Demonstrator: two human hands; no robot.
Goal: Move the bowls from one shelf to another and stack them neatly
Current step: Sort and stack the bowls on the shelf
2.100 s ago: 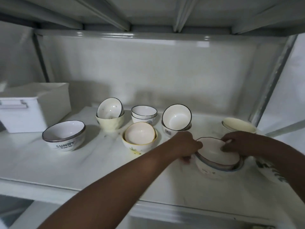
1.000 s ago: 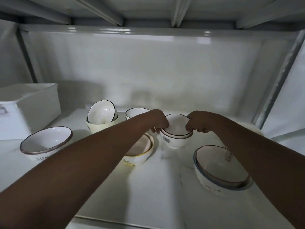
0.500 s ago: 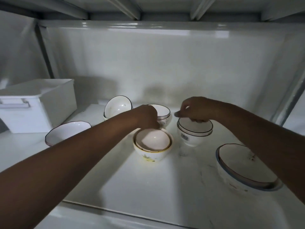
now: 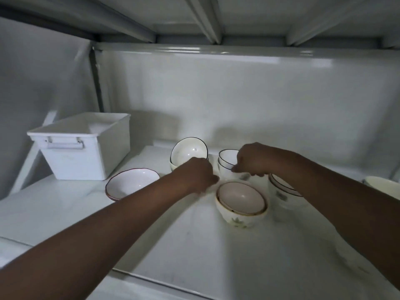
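Both hands are reached onto the white shelf (image 4: 216, 245), fingers curled. Right hand (image 4: 252, 160) is set against the rim of the small black-rimmed bowl pair (image 4: 227, 163) at the back; its fingertips are bent down over the near edge, and a pinch on the rim seems likely but cannot be confirmed. Left hand (image 4: 198, 175) is curled just left of that pair, between it and the tilted bowl (image 4: 188, 151); what it holds, if anything, cannot be told.

The tilted bowl is propped on edge inside a cream bowl (image 4: 172, 166), mostly hidden by the left hand. A pink-lined bowl is nested in a gold-rimmed floral bowl (image 4: 241, 205), nearest the viewer, just below the hands. Another black-rimmed stack (image 4: 281, 192) is seen to the right, partly covered by the right forearm. A wide red-rimmed bowl (image 4: 129, 184) lies alone to the left, under the left forearm. A cream bowl edge (image 4: 383, 186) is noted at far right. A white plastic bin (image 4: 80, 146) with a handle is seated at the left back.
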